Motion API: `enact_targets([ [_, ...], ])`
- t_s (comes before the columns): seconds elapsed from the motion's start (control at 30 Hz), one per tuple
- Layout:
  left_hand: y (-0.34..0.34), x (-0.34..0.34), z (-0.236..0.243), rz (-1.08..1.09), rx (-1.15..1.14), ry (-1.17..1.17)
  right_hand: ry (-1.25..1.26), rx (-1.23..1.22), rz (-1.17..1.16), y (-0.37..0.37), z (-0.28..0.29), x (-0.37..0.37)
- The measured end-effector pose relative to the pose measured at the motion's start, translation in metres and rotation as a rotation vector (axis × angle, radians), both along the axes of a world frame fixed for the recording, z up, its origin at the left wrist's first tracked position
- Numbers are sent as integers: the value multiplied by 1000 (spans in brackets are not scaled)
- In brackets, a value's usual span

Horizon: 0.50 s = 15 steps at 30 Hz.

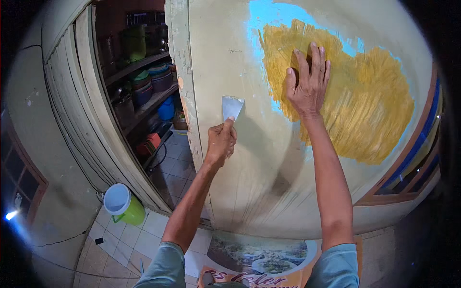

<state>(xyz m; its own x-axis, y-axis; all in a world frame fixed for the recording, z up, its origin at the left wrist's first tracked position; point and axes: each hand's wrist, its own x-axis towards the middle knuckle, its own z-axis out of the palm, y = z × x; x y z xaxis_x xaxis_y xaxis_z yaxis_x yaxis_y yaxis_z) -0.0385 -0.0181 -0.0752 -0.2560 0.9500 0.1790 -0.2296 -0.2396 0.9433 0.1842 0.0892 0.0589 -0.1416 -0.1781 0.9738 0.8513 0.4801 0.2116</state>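
Note:
My left hand grips a scraper with a wide, flat metal blade, its edge pointing up. The thumb lies along the lower blade, and the handle is hidden in my fist. My right hand rests with fingers spread on a large ochre-brown patch on the wall. Bright blue borders that patch along its top and left side. Around it the wall is pale beige, and the scraper is at the left of the patch, close to the wall.
Left of the wall, a doorway shows shelves with stacked buckets and pots. A green bucket stands on the tiled floor. A printed banner lies below me. A brown-framed window is at the right.

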Motion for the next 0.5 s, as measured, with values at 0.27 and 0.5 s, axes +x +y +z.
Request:
enact_targets([
  [0.27, 7, 2, -16, -20, 58, 71, -5, 14, -20, -1, 1, 5],
  [0.5, 2, 6, -40, -13, -24, 10, 4, 6, 6, 1, -3, 0],
])
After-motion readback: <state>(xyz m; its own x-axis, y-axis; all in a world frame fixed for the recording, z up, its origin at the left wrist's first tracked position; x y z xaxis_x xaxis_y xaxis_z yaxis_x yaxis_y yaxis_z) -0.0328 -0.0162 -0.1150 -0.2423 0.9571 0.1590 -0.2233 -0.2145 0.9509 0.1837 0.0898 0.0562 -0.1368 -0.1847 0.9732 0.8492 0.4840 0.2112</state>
